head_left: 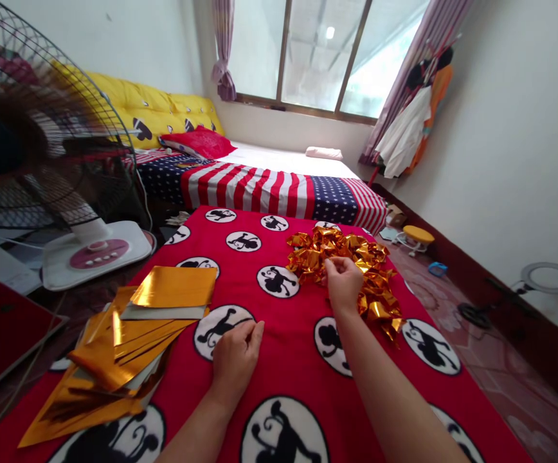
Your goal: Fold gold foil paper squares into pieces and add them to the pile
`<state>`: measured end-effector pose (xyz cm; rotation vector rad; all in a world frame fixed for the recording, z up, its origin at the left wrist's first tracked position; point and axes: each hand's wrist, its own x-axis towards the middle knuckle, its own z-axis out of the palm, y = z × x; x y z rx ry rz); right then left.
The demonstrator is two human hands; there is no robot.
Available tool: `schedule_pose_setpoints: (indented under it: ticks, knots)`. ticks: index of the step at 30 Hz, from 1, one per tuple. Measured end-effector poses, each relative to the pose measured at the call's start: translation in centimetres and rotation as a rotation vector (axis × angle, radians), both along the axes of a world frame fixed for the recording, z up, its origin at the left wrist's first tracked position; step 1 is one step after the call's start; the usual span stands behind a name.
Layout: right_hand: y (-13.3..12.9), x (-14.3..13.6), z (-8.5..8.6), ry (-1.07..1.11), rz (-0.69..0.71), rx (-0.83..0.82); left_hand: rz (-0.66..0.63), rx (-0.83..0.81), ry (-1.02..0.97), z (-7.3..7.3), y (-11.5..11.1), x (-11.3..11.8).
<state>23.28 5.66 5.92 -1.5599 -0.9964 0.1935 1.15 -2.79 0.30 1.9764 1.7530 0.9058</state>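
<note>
On the red cloth [303, 392] with black monkey prints, my left hand [238, 354] rests as a loose fist with nothing showing in it. My right hand [345, 283] reaches forward to a heap of folded gold foil papers [380, 283]. Its thumb and fingertips are pinched together at the heap's near left side; whether a piece is between them is hidden. To the left of my left hand lies a fanned stack of flat gold foil sheets [173, 289], some showing pale grey undersides.
A spinning fan [96, 254] stands at the left, beside a red panel [4, 328]. Beyond the cloth is a bed with a stars-and-stripes cover [260, 186]. On the right floor are a yellow stool [418, 234] and a ring light [550, 278].
</note>
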Motion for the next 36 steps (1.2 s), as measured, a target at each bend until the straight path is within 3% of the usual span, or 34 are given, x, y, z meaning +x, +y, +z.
schedule_pose_setpoints:
  ticks: [4, 8, 13, 17, 21, 25, 27, 30, 33, 36]
  knots:
    - [5.9, 4.3, 1.9, -0.086, -0.117, -0.016, -0.006, 0.015, 0.015, -0.3, 0.1, 0.0]
    - [9.4, 7.4, 3.2, -0.198, -0.21, -0.044, -0.012, 0.028, 0.036, -0.4, 0.2, 0.0]
    - [11.1, 9.2, 4.0, -0.271, -0.248, -0.083, -0.013, 0.046, 0.052, -0.4, 0.2, 0.1]
    - [10.8, 9.1, 3.8, -0.295, -0.213, -0.087, -0.022, 0.052, 0.06, -0.5, 0.2, 0.1]
    - [8.4, 6.9, 3.6, -0.279, -0.167, -0.026, -0.021, 0.041, 0.074, -0.4, 0.1, 0.1]
    - [3.1, 1.1, 2.7, -0.208, -0.043, 0.038, -0.023, 0.035, 0.085, -0.3, 0.0, 0.1]
    - [-0.5, -2.6, 1.5, 0.042, 0.157, 0.082, -0.022, 0.022, 0.082, -0.3, 0.0, 0.1]
    - [-5.6, -7.7, -1.1, 0.312, 0.368, -0.027, -0.03, 0.003, 0.051, -0.3, 0.0, -0.1]
    - [-9.1, -11.1, -3.4, 0.468, 0.433, -0.116, -0.041, -0.029, 0.012, -0.2, 0.0, -0.1]
    - [-10.7, -12.6, -4.7, 0.528, 0.47, -0.134, -0.037, -0.067, 0.0, 0.0, 0.0, -0.1]
